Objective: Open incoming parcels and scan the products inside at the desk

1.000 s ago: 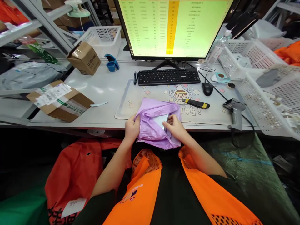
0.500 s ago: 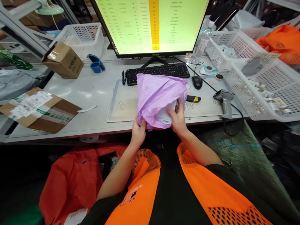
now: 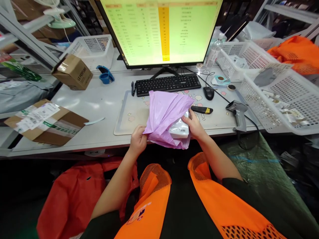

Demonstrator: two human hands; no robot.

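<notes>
A lilac plastic mailing bag point(image 3: 165, 113) lies over the desk's front edge, on a printed desk mat point(image 3: 132, 114). My left hand point(image 3: 138, 140) is closed on the bag's lower left corner. My right hand point(image 3: 195, 125) grips a white wrapped packet point(image 3: 179, 128) with a barcode label, which sticks partly out of the bag's open end. A yellow-and-black utility knife point(image 3: 202, 110) lies just behind my right hand.
Behind the bag stand a black keyboard point(image 3: 168, 83), a mouse point(image 3: 208, 93) and a large monitor point(image 3: 161, 31). A barcode scanner point(image 3: 236, 111) and white baskets point(image 3: 279, 96) are to the right. Cardboard boxes point(image 3: 45, 122) and a blue tape dispenser point(image 3: 106, 74) are to the left.
The bag was lifted upright off the desk, then lowered again onto the front edge. The white packet now shows further out of the bag's opening in my right hand.
</notes>
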